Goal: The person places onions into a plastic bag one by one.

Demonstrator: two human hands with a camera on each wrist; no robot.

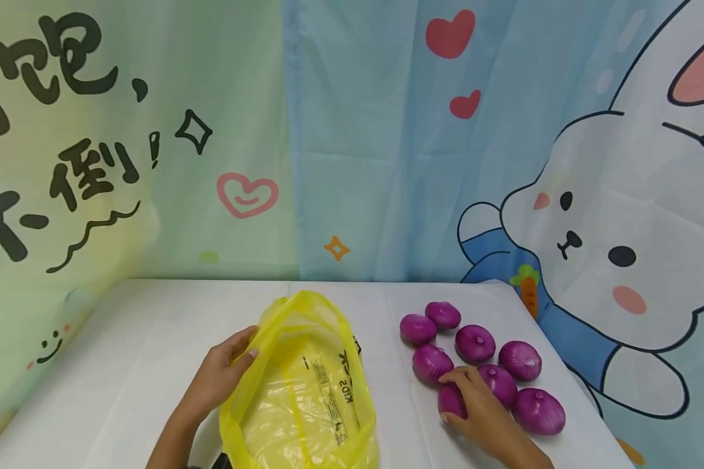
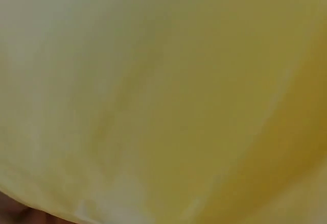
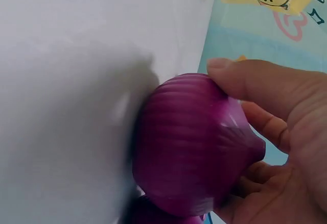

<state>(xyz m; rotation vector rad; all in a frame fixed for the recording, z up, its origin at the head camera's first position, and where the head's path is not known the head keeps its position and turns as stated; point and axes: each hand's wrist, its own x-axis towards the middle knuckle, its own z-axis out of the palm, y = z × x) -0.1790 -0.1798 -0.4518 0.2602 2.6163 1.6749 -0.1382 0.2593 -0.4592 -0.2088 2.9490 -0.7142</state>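
Note:
A yellow plastic bag lies with its mouth spread wide, and my left hand pinches the left side of its rim between thumb and fingers. Yellow film fills nearly all of the left wrist view, blurred. On the right, my right hand grips a purple onion at the near left of a group. In the right wrist view the thumb is on one side of this onion, the fingers on the other. Whether the onion touches the table I cannot tell.
Several more purple onions, such as the far one and the near right one, sit close around the right hand. The white table ends at a printed cloth backdrop behind and to the right.

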